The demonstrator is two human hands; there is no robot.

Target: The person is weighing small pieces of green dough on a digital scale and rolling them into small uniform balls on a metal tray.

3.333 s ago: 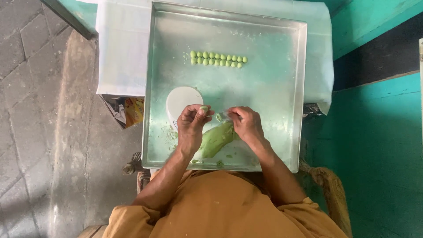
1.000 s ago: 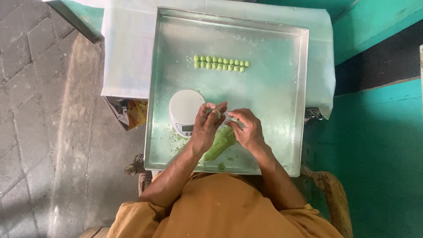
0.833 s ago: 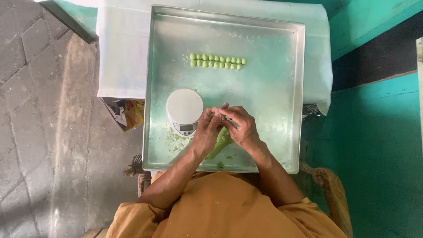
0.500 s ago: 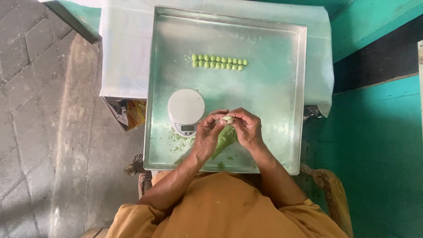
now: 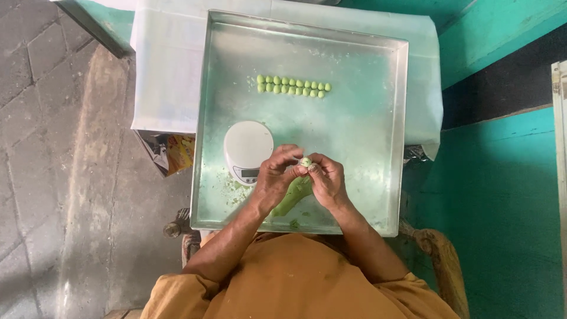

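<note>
A: Where do we stand here?

B: We judge we're in the shaping step. Our left hand (image 5: pixel 273 177) and right hand (image 5: pixel 326 179) meet above the large square shiny metal tray (image 5: pixel 360 147), and between their fingertips sits a small pale green lump of dough (image 5: pixel 305 161).

A: How are the fingers set?

B: Closed in tight. The left thumb and forefinger pinch the lump from one side, the right fingertips (image 5: pixel 315 167) press it from the other, and the rest of both hands curls loosely inward. Only the lump is held; neither hand touches the tray.

A: And the rest of the dough?

B: The long soft green dough mass (image 5: pixel 293 197) lies on the tray under our hands, partly hidden by them. The round white digital kitchen scale (image 5: pixel 248 147) stands just beside our left hand, its platform bare.

A: What would the next move call for?

B: As we read it, a light touch, so the lump isn't squashed, and a size matching the two neat rows of small green dough balls (image 5: pixel 292 86) lying well apart at the far side of the tray. The scale is close at hand for checking it.
</note>
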